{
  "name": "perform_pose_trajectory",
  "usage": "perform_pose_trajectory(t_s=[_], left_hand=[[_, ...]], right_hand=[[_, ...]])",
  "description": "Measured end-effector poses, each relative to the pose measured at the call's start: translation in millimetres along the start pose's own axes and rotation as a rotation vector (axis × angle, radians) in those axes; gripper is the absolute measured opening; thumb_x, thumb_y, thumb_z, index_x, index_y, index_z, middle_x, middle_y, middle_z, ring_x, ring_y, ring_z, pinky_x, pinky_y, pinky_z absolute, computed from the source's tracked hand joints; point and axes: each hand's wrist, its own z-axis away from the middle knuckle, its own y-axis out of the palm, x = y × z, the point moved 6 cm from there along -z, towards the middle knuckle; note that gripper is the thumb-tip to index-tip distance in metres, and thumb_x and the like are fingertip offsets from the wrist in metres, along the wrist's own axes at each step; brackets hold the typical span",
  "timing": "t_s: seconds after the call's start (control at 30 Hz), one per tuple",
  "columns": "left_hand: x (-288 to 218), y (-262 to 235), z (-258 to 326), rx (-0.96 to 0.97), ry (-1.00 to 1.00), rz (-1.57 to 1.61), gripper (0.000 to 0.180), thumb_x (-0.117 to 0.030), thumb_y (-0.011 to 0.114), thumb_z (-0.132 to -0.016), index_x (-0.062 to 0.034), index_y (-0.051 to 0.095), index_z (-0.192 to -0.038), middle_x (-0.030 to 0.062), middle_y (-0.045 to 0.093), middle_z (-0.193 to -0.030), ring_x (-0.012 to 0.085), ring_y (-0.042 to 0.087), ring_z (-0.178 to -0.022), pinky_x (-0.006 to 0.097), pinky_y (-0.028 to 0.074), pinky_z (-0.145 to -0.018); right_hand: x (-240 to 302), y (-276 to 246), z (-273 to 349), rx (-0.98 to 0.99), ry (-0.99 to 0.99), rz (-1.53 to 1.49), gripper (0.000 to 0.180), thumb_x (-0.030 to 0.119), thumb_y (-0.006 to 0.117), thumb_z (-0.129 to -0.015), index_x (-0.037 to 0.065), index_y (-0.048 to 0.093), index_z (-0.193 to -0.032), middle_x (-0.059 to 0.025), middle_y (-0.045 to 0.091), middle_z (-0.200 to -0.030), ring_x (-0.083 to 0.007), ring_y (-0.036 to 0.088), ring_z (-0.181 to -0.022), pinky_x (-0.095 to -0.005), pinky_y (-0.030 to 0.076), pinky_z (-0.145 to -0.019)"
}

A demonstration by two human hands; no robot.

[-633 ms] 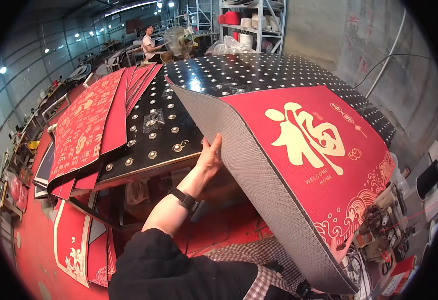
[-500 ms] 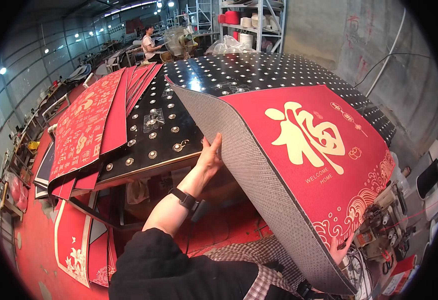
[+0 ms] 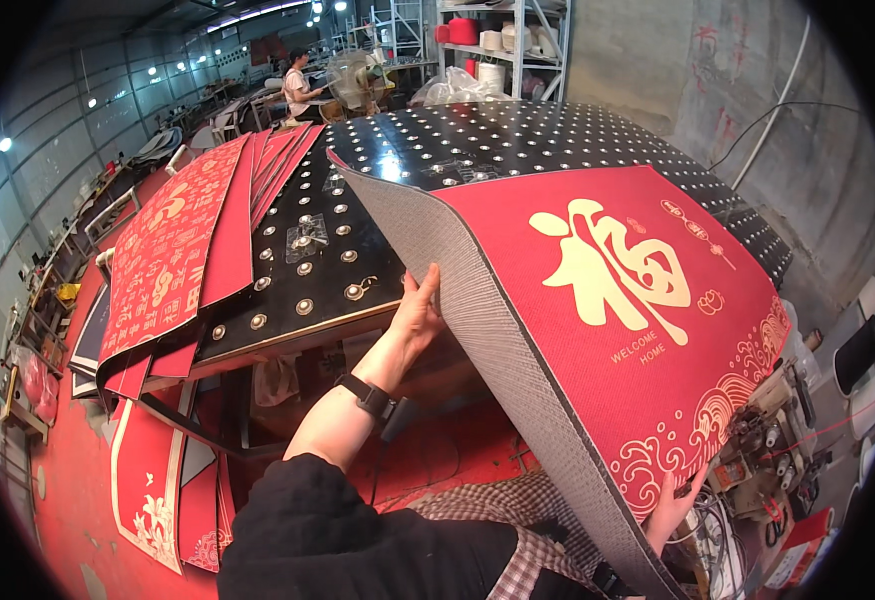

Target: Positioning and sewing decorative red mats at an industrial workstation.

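A large red doormat point(image 3: 558, 250) with cream figures, wave patterns and a grey ribbed backing lies tilted across the near part of a black table point(image 3: 358, 290) studded with metal balls. Its left edge curls upward, showing the backing. My left hand point(image 3: 420, 308), wearing a dark wristband, is closed at that curled edge, with some fingers hidden against the backing. At the mat's near right edge, my right hand point(image 3: 670, 508) grips it, fingertips showing over the wave pattern; the rest of that hand is partly hidden.
Overlapping red mats point(image 3: 168, 240) are piled on the table's left side, with more mats point(image 3: 148, 490) below. A sewing machine point(image 3: 773, 440) stands close on the right. Beyond the table are a shelf of thread cones point(image 3: 506, 40) and a seated person point(image 3: 298, 85).
My right hand has moved slightly up and left over the mat's near edge, and more of it shows. The mat's near corner has dropped a little leftward. My left hand has barely moved.
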Motion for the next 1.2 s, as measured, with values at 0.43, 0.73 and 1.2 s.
perform_pose_trajectory(t_s=[0.43, 0.73, 1.2], left_hand=[[-2, 4, 4, -0.010, 0.009, -0.029, 0.072, -0.040, 0.067, -0.079, -0.0227, 0.025, -0.135, 0.0008, 0.038, -0.135, 0.0225, 0.038, -0.125, 0.052, 0.033, -0.099], [-2, -15, 4, -0.006, -0.044, -0.009, 0.078, -0.040, 0.068, -0.079, -0.0258, 0.017, -0.137, 0.0060, 0.040, -0.131, 0.0238, 0.045, -0.115, 0.049, 0.041, -0.089], [-93, -117, 74, -0.047, 0.060, -0.054, 0.050, -0.038, 0.054, -0.089, -0.0066, 0.044, -0.126, 0.0091, 0.054, -0.118, 0.0237, 0.056, -0.103, 0.038, 0.046, -0.088]], right_hand=[[7, 1, 1, -0.003, -0.032, 0.035, 0.062, 0.009, 0.052, -0.090, 0.010, 0.020, -0.143, -0.0166, 0.026, -0.142, -0.0271, 0.039, -0.122, -0.0401, 0.039, -0.097], [3, 0, 2, 0.019, 0.015, 0.031, 0.062, 0.010, 0.051, -0.091, 0.010, 0.019, -0.143, -0.0165, 0.026, -0.142, -0.0280, 0.038, -0.123, -0.0412, 0.039, -0.097], [10, 6, 4, 0.017, 0.025, -0.115, 0.060, 0.007, 0.050, -0.091, 0.006, 0.019, -0.142, -0.0156, 0.028, -0.142, -0.0252, 0.039, -0.122, -0.0375, 0.039, -0.097]])
